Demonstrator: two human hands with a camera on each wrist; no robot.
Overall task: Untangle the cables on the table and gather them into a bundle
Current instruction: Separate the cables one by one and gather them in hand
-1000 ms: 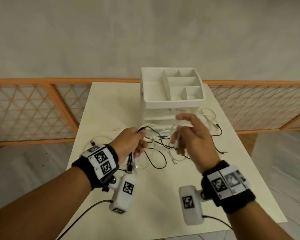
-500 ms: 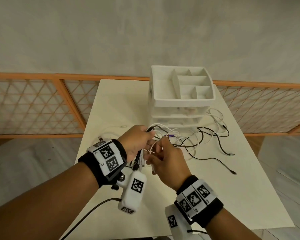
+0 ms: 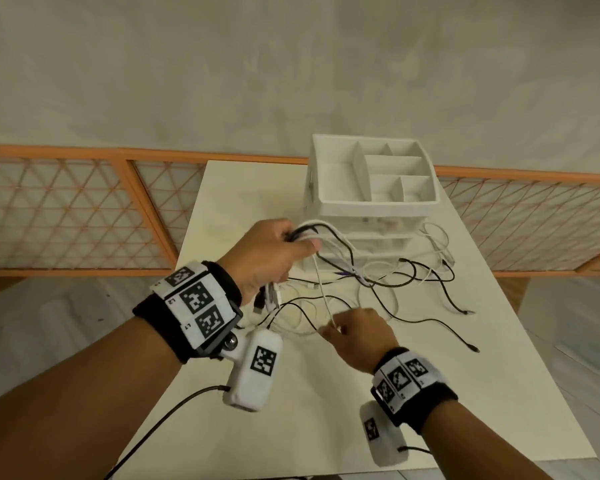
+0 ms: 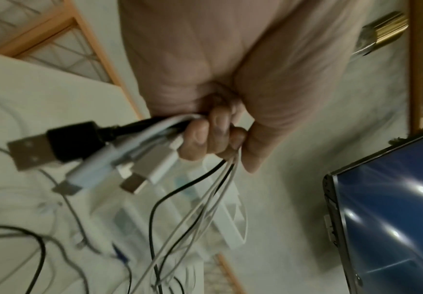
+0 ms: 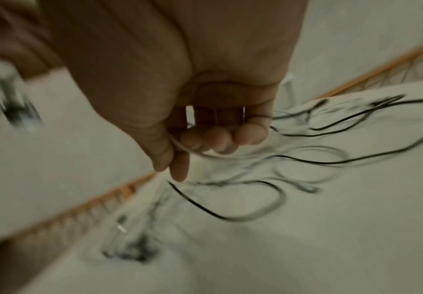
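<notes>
My left hand [image 3: 271, 254] is raised above the table and grips several black and white cables near their plug ends. In the left wrist view the USB plugs [image 4: 79, 157] stick out of the left hand [image 4: 218, 129], and thin strands hang down from it. My right hand [image 3: 357, 330] is lower and nearer, pinching one white cable [image 3: 321, 289] that runs up to the left hand. In the right wrist view that white cable [image 5: 187, 149] passes between thumb and fingers of the right hand [image 5: 180, 143]. Loose black and white cables [image 3: 413, 282] lie tangled on the table.
A white drawer organiser [image 3: 371, 188] with an open compartment tray on top stands at the back of the white table [image 3: 430, 393]. An orange lattice fence [image 3: 66, 209] runs behind the table. Cable ends trail toward the right edge [image 3: 471, 348].
The left hand has lifted the gripped cables higher. The right hand has slid down and toward me along the white cable, away from the left hand.
</notes>
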